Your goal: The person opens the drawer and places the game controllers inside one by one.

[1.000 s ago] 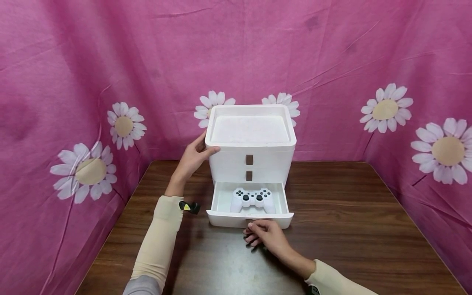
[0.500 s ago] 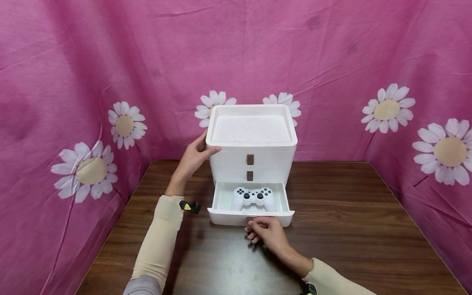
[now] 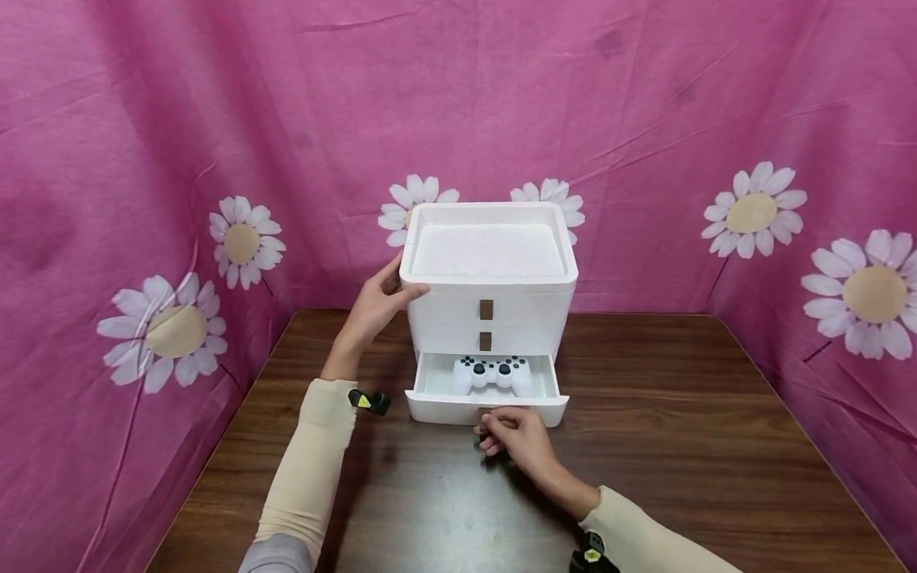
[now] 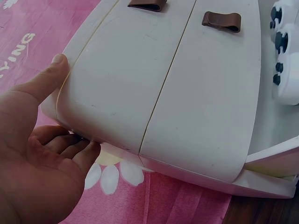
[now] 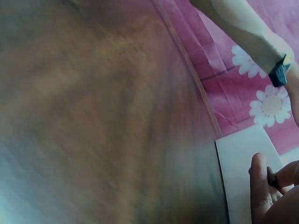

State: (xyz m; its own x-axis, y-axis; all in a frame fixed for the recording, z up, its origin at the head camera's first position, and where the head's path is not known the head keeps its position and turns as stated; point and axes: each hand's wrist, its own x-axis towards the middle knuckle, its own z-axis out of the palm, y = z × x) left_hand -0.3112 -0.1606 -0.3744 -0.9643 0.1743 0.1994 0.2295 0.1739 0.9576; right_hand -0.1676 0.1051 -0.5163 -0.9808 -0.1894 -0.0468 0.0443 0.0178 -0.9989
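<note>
A white desktop drawer unit [image 3: 444,322] has its bottom drawer [image 3: 437,409] partly pulled out. Inside that drawer lies a white game controller [image 3: 466,380] with black sticks and buttons. My left hand [image 3: 372,310] holds the unit's upper left corner, thumb on the front edge and fingers along the side, as the left wrist view also shows. At the drawer's front, my right hand [image 3: 528,447] pinches the small brown pull tab [image 5: 272,177] between thumb and fingers. Most of the tab is covered by the fingers.
The unit stands on a dark wooden table [image 3: 666,446]. Its two upper drawers are closed, each with a brown leather pull [image 4: 222,21]. A shallow tray [image 3: 490,251] forms the top. Behind hangs a pink curtain [image 3: 609,103] with daisies.
The bottom drawer has slid somewhat inward with the controller, now slightly further under the unit's front. My right hand has moved forward with it. My left hand stays in place.
</note>
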